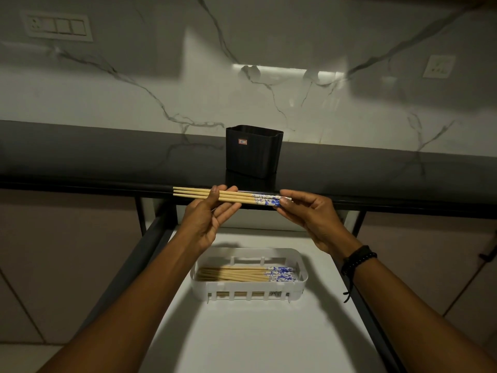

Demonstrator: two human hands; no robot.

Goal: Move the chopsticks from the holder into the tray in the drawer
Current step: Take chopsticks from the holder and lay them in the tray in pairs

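A small bundle of wooden chopsticks (193,191) with blue-and-white patterned ends lies level between my two hands, just in front of the counter edge. My left hand (208,215) grips the bundle near its middle. My right hand (309,215) pinches the patterned ends. Behind them, the black holder (254,152) stands on the dark counter; its inside is hidden. Below my hands, the white tray (248,292) sits in the open drawer (242,337) and holds several chopsticks (236,274) lying side by side, patterned ends to the right.
The drawer's dark side rails (150,235) run along both sides of its white floor. Closed cabinet fronts (61,254) flank it. A marble backsplash with a switch plate (57,26) and a socket (438,66) rises behind the counter.
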